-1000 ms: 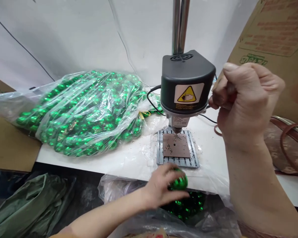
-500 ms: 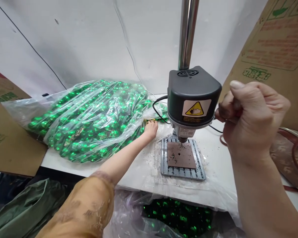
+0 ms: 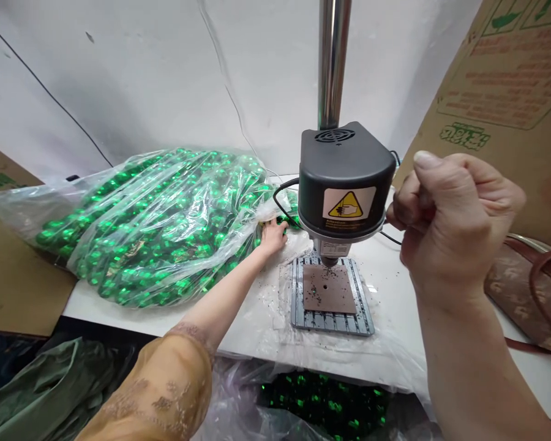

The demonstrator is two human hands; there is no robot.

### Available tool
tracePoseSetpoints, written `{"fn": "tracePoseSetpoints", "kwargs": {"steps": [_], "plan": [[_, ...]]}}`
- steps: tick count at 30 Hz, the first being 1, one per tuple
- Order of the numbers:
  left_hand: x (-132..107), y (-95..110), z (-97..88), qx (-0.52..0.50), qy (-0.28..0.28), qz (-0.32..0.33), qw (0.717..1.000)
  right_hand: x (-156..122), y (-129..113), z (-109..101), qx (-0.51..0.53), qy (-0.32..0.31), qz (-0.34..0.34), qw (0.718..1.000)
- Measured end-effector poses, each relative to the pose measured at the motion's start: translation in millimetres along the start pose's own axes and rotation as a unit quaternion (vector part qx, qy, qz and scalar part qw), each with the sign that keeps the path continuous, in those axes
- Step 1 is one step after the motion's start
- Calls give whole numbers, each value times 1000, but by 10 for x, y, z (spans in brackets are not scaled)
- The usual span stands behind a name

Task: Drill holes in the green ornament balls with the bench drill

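My left hand (image 3: 273, 237) reaches to the mouth of a clear plastic bag (image 3: 190, 245) full of shiny green faceted balls (image 3: 105, 260). Its fingers are apart, touching the green balls by the opening; their tips are partly hidden. To the right of the drill press (image 3: 346, 174), my right hand (image 3: 459, 211) is closed in a fist. Whatever it grips is hidden by the fingers. Under the drill chuck, a brown square board (image 3: 340, 303) with one dark hole lies on the slotted metal base (image 3: 366, 318). Dark shavings are scattered over both.
A chrome column (image 3: 333, 67) rises behind the drill head. Cardboard boxes (image 3: 500, 79) stand right and left. A patterned handbag (image 3: 517, 288) sits at right. Below the white table's edge, more dark green balls (image 3: 326, 401) lie in plastic. A green cloth (image 3: 50, 392) is at lower left.
My left hand's fingers have spread from a bunched pose at the bag mouth. My right hand stays closed beside the drill. The whole view has shifted slightly.
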State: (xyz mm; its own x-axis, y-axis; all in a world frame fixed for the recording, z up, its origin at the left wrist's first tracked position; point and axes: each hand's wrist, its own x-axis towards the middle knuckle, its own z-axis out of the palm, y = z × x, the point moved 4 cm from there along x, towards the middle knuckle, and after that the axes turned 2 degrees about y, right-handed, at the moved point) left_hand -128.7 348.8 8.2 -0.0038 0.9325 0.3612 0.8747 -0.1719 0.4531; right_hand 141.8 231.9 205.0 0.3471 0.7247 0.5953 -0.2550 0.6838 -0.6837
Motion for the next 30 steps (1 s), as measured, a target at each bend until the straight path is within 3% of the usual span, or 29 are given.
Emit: {"fn": "tracePoseSetpoints", "kwargs": {"steps": [4, 6, 9, 12, 15, 18, 21, 26, 30], "plan": [[-198, 7, 14, -76, -31, 19, 996, -11, -8, -10, 2, 4, -1, 1000], [-292, 29, 15, -183, -27, 1, 983, -16, -16, -21, 5, 7, 0, 1000], [-454, 76, 2, -381, -1, -75, 922, -19, -21, -24, 6, 4, -1, 1000], [-658, 176, -6, -500, 0, -145, 854, -22, -19, -16, 4, 1, -8, 1000], [-867, 315, -5, -533, -26, -169, 829, -26, -16, -9, 5, -2, -13, 1000], [-1031, 460, 17, -515, -68, -150, 841, -27, -18, -11, 7, -6, -23, 1000], [-1130, 580, 41, -466, -96, -108, 873, -25, -16, -18, 8, -7, -28, 1000], [-1190, 728, 45, -404, -78, 13, 911, -36, -21, -5, 1, -14, -27, 1000], [-1238, 780, 98, -390, -68, 15, 918, -46, -29, 0, 5, -18, -28, 999]]}}
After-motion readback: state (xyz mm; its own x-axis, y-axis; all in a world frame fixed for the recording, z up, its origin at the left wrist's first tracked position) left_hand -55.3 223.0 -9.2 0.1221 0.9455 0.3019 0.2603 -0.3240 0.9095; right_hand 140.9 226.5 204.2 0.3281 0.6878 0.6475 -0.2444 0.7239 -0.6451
